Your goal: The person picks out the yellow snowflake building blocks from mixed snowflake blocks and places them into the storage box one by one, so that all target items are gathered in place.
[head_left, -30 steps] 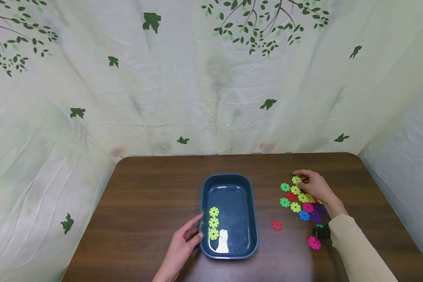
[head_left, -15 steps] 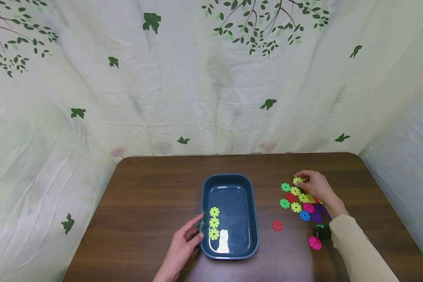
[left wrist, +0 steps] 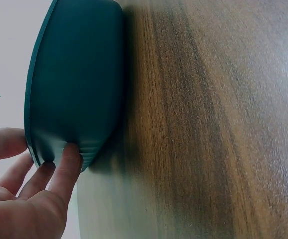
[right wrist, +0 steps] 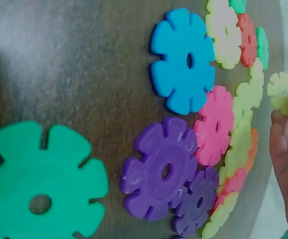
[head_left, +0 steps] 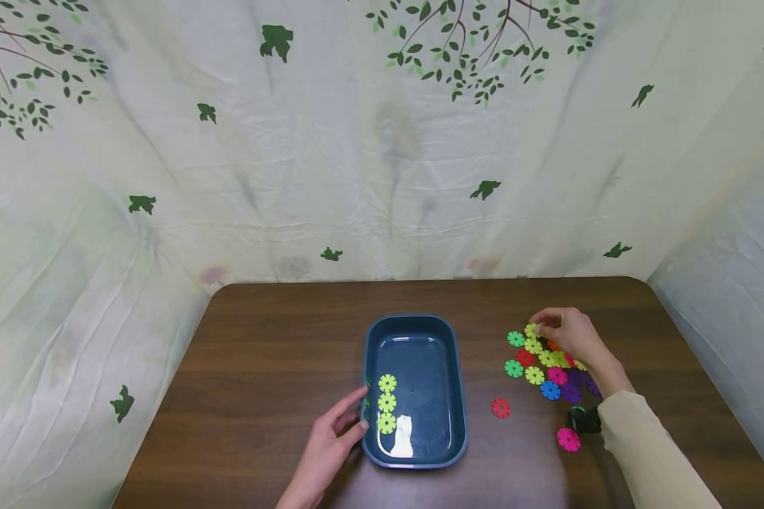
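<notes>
My left hand holds the left rim of a blue rectangular tray; in the left wrist view its fingers lie against the outer wall. Three yellow-green flower-shaped discs line up inside the tray, near that side. At the pile's far end my right hand pinches a yellow flower-shaped disc between thumb and fingertips. This disc appears raised above the others in the right wrist view. Under and beside the hand lie several more such discs, including yellow, green, blue and purple.
A red disc lies apart between tray and pile. Nearer the front is a pink disc, beside a black device at the right wrist. The brown wooden table backs onto a pale leaf-printed cloth.
The yellow disc in the right hand has shifted slightly left and towards the front, and looks more tilted. The left hand and tray have stayed where they were.
</notes>
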A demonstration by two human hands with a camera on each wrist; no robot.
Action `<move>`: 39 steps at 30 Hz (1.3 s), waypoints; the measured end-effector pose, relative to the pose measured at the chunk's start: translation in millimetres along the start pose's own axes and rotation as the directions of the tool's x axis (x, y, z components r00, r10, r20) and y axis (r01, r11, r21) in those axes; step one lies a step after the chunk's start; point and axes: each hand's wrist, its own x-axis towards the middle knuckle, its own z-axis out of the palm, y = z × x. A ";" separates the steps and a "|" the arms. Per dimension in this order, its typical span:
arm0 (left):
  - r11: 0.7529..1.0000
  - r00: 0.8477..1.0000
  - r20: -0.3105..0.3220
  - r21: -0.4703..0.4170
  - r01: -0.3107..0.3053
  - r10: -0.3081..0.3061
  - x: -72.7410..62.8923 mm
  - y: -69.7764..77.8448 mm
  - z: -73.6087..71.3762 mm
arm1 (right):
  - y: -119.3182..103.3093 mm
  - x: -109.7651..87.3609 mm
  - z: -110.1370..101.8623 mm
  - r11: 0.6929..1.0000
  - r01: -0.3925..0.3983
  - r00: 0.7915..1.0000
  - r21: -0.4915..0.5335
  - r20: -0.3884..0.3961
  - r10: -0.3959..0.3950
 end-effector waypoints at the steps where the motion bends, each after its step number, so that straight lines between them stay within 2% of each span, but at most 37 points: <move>1: 1.000 1.000 0.000 0.001 -0.001 0.001 -0.2 0.0 0.0 | -0.2 -0.4 -0.1 1.000 0.001 1.000 0.002 0.000 -0.001; 13: 0.999 1.000 0.005 -0.037 -0.026 0.027 -2.5 -2.5 -1.3 | -12.7 -6.9 1.4 0.997 0.039 0.999 0.070 0.028 -0.041; 22: 0.999 1.000 -0.002 -0.027 -0.025 0.024 -2.9 -2.2 -1.0 | -31.0 -11.8 4.2 0.992 0.118 0.993 0.035 0.013 -0.119; 39: 0.997 0.999 0.002 -0.056 -0.043 0.044 -2.9 -2.0 -1.0 | -73.4 -12.8 15.7 0.973 0.228 0.972 0.042 0.050 -0.230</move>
